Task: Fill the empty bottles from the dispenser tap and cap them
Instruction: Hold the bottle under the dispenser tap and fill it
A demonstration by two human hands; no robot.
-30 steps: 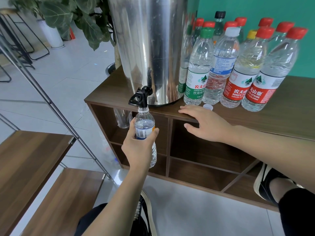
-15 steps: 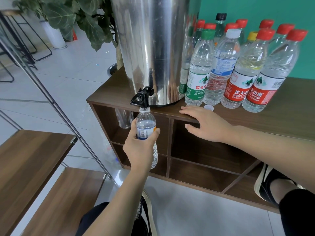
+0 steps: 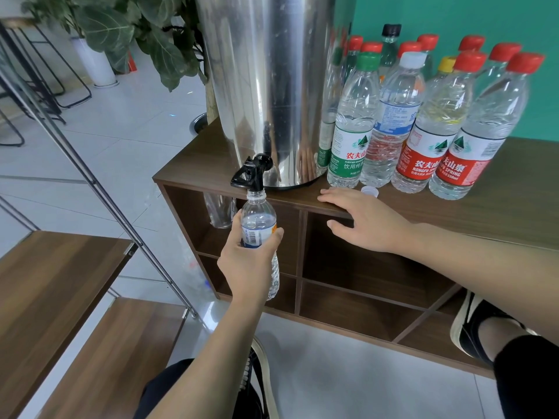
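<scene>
Shelf top (image 3: 514,189): "NONGFU SPRING" bottles (image 3: 423,158).

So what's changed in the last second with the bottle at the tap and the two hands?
Nothing visibly changed. The left hand still grips the small bottle with its mouth under the black tap, and the right hand still rests open on the cabinet's edge beside the loose white cap. The capped bottles stand as before.

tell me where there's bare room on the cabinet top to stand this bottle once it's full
Bare wood lies on the cabinet top right of the right hand, in front of the red-capped bottles. A narrower strip lies left of the dispenser. It is crowded behind the loose white cap, where bottles stand packed beside the dispenser.
</scene>
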